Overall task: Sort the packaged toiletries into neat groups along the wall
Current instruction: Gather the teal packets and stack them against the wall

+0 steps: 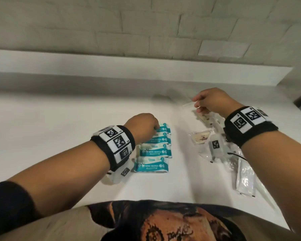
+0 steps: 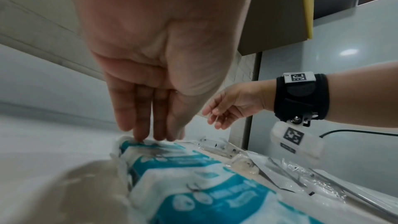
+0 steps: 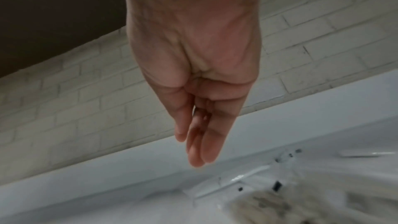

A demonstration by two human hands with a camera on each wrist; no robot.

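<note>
I see a table [image 1: 59, 119] that runs up to a wall [image 1: 111, 23] at the back. Four wipe packs [image 1: 154, 150] lie in the middle of the table, in a row going from near me toward the wall, each one partly on top of the next. My left hand [image 1: 142, 126] is on the far end of that row. To the right, well apart, lies a loose pile of small packets [image 1: 214, 136]. My right hand [image 1: 212, 101] is above the far end of that pile.

Both hands reach forward, left hand [image 1: 142, 126] and right hand [image 1: 211, 101] fingers straight
</note>
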